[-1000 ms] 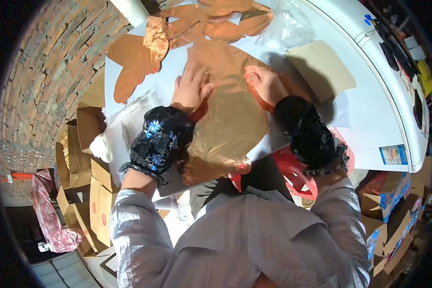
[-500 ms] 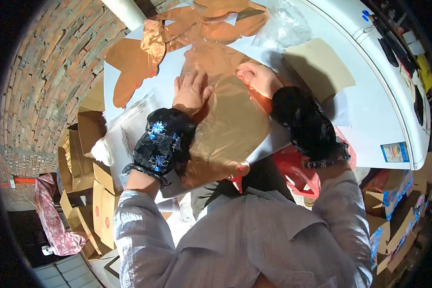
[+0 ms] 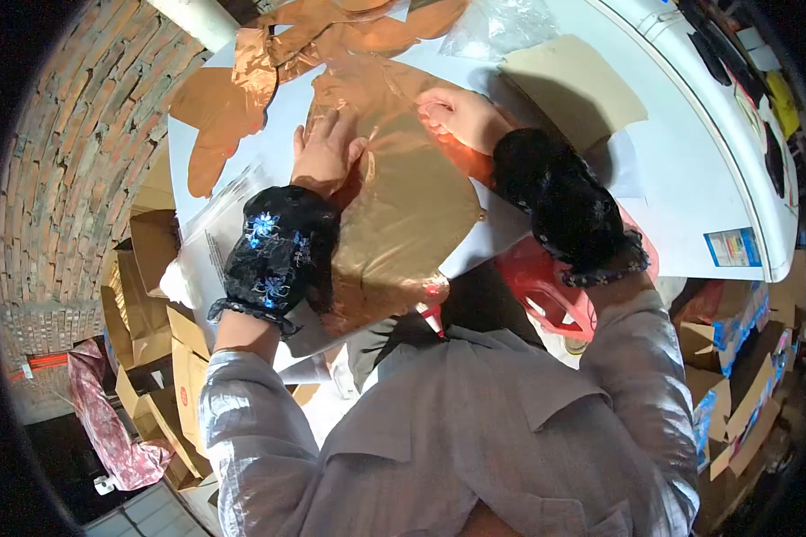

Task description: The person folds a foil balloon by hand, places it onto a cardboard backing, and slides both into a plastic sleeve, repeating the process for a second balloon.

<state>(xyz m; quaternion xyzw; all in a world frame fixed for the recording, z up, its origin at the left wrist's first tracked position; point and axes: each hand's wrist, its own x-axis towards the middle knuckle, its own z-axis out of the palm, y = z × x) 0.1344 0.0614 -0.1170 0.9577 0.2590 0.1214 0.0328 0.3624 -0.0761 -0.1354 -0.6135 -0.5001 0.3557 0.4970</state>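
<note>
A large copper-coloured foil sheet (image 3: 412,206) lies on the white table, its lower corner at the near edge. My left hand (image 3: 325,152) rests flat on the foil's left part, fingers spread. On the upper right edge of the foil, my right hand (image 3: 464,116) is closed with its fingers curled in. Whatever those fingers hold, if anything, is hidden. Beside the right hand, the foil edge shows a bright orange-red reflection. At the foil's near corner is a small red pointed thing (image 3: 433,318), pointing towards my lap.
Cut copper foil pieces (image 3: 215,161) lie at the far left, with more behind. A beige sheet (image 3: 582,89) and a clear plastic bag (image 3: 500,27) lie beyond the right hand. Clear plastic sleeves (image 3: 215,237) are at left. A red plastic object (image 3: 533,277) stands below the table edge; cardboard boxes (image 3: 143,304) stand left.
The whole view has shifted, so table and foil appear further up and left. Both hands keep about the same places on the foil.
</note>
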